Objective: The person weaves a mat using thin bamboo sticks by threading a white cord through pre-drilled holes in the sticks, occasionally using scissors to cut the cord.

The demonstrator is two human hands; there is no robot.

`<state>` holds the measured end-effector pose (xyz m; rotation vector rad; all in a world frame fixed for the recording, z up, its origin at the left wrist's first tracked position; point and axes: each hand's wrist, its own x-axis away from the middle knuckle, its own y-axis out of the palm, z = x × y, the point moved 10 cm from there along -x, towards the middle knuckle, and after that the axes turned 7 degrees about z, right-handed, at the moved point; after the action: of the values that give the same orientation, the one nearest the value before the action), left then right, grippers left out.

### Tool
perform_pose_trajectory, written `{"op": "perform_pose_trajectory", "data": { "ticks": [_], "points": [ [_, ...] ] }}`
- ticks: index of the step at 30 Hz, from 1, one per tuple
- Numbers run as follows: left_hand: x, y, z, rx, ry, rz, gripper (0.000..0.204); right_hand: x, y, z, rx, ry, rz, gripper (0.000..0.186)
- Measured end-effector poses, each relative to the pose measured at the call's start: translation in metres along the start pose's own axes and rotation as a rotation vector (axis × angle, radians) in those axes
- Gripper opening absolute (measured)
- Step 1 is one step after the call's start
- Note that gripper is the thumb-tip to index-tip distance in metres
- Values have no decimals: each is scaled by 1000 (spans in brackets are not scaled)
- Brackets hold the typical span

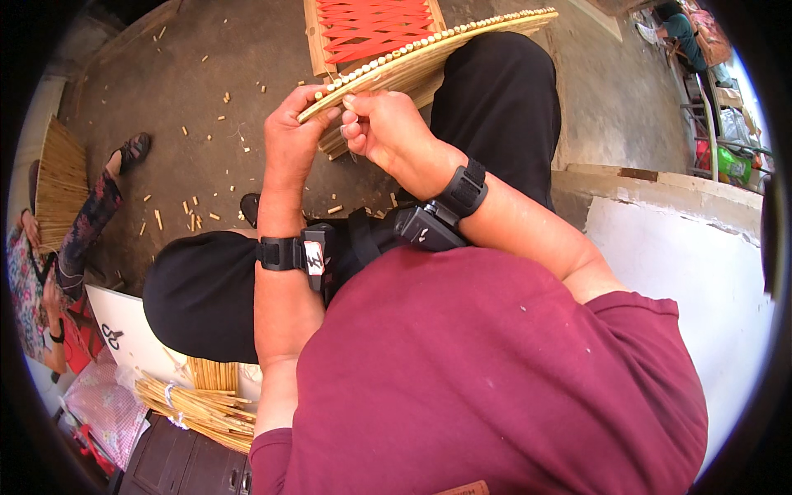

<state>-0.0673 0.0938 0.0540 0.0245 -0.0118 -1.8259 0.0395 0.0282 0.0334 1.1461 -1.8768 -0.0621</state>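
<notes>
Fingers (299, 97) of the left hand (290, 132) wrap around the left end of a panel of thin yellow sticks (422, 66), the thumb on its near side. On the right hand (392, 132), thumb and forefinger press together at the panel's near face, close to that same end, with the other fingers curled in; whatever they pinch is too small to tell. The panel slants from the left hand toward the far right, a row of pale round stick ends along its far edge, and passes just beyond the right knee (499, 91) in black trousers.

Beyond the panel stands a wooden frame crossed with red straps (375, 29). Short stick pieces (191, 221) lie scattered over the floor (206, 124). At the near left, a tied bundle of sticks (202, 410) lies beside a white board (140, 330) with black scissors (111, 337) on it. At the far left, another person (29, 280) sits with a hand against a second stick panel (62, 181).
</notes>
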Motion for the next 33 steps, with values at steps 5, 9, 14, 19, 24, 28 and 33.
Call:
{"op": "perform_pose_trajectory", "data": {
  "ticks": [5, 9, 14, 19, 24, 28, 33],
  "points": [
    [3, -3, 1, -8, 2, 44, 23, -8, -3, 5, 32, 134, -66, 17],
    [10, -14, 2, -64, 32, 80, 23, 37, 12, -91, 1453, -674, -49, 23],
    [13, -36, 7, -48, 34, -41, 24, 51, 52, -118, 1499, -1159, -158, 16],
    [21, -46, -4, -81, -121, -134, 30, 7, 69, -62, 1672, -686, -431, 20],
    [31, -37, 0, -7, -219, -212, 30, -17, 70, -29, 1423, -191, -593, 22],
    [35, -38, -4, -7, -250, -208, 31, -13, 70, -19, 1389, -146, -599, 17],
    [37, -42, -11, -49, -257, -205, 35, -8, 75, -20, 1276, -291, -571, 13]
  ]
}}
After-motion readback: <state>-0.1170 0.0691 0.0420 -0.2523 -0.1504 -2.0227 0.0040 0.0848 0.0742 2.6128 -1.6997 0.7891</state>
